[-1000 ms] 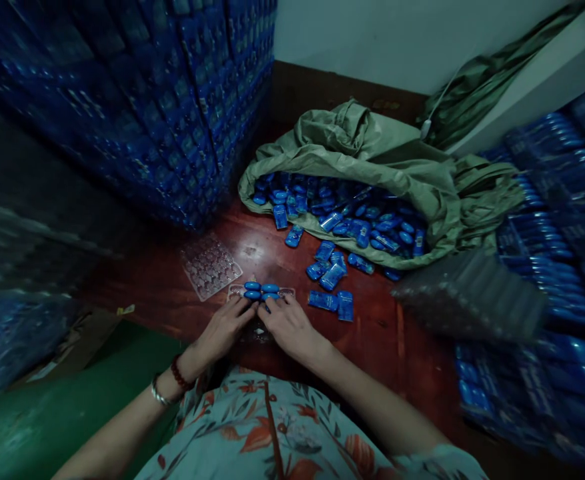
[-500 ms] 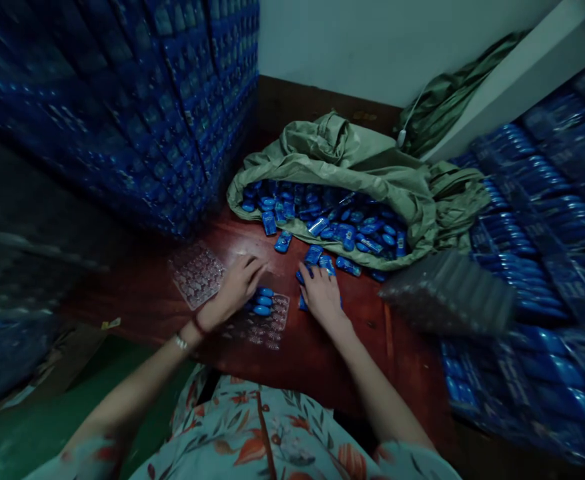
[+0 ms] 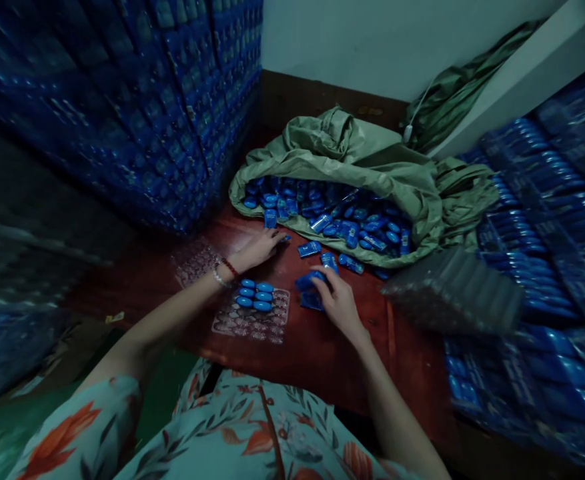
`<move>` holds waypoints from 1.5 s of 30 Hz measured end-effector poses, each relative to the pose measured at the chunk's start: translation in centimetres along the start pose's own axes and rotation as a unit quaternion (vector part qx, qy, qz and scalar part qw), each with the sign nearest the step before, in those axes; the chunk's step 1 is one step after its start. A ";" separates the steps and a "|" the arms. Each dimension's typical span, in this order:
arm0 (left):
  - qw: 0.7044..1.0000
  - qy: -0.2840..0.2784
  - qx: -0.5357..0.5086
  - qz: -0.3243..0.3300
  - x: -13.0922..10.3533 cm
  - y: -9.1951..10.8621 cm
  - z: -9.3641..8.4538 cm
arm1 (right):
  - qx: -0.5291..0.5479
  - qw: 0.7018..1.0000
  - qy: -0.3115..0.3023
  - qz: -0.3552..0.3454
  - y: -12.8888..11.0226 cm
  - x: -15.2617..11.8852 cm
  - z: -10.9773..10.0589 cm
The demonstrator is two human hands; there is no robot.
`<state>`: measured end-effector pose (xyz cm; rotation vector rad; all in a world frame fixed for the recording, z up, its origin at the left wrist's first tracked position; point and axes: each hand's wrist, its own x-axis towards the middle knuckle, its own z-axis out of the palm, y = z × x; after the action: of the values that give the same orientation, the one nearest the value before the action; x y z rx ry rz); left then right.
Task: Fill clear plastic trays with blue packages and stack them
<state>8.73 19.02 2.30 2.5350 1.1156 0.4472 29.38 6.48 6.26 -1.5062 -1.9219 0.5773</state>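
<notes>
A clear plastic tray (image 3: 267, 331) lies on the red table in front of me, with several blue oval packs (image 3: 263, 297) in its upper rows. Beyond it, my left hand (image 3: 261, 248) reaches toward the sack, its fingers closed on a small blue pack (image 3: 285, 238) that is mostly covered. My right hand (image 3: 339, 298) is right of the tray, thumb and fingers pinching a blue packet (image 3: 308, 280). Another blue packet (image 3: 312, 301) lies just below that one. More loose packets (image 3: 309, 249) lie between my hands and the sack.
A green sack (image 3: 367, 163) full of blue packs lies open at the back of the red table (image 3: 322, 353). Another clear tray (image 3: 197, 262) is at the left, a tray stack (image 3: 452, 293) at the right. Tall blue stacks (image 3: 172, 113) flank the table.
My left hand has moved from the tray up toward the sack, leaving more blue packs visible in the tray. My right hand has shifted slightly right and lifted a packet.
</notes>
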 end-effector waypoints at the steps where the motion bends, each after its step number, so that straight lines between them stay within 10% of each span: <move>1: 0.999 0.029 -0.028 0.002 -1.2 0.0 -0.8 | 0.044 0.999 -0.002 -0.010 -0.7 -1.4 0.3; 8: 0.959 0.220 -0.097 -0.150 -13.3 2.7 -6.4 | 0.015 0.990 -0.045 -0.131 -3.7 -6.9 6.0; 15: 0.921 0.322 -0.114 -0.184 -21.6 7.1 -3.5 | -0.167 0.950 -0.171 -0.200 -4.9 -4.7 5.1; 23: 0.974 0.208 -0.078 -0.048 -20.0 8.1 0.9 | -0.250 0.918 -0.260 -0.162 -7.4 -3.2 4.4; 34: 0.993 -0.018 0.061 0.103 -17.3 7.5 -1.9 | -0.266 0.939 -0.181 -0.118 -7.6 -4.6 5.6; 41: 0.980 0.113 0.111 0.124 -17.1 7.2 -1.7 | -0.234 0.960 -0.096 -0.116 -4.2 -5.5 2.8; 45: 0.987 0.144 0.029 0.059 -12.2 6.3 -3.5 | -0.328 0.940 -0.092 0.003 -0.6 -5.7 -0.1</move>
<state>3.55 6.44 6.25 2.6569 1.0896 0.8455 29.92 0.80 5.57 -1.9046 -2.4017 0.0624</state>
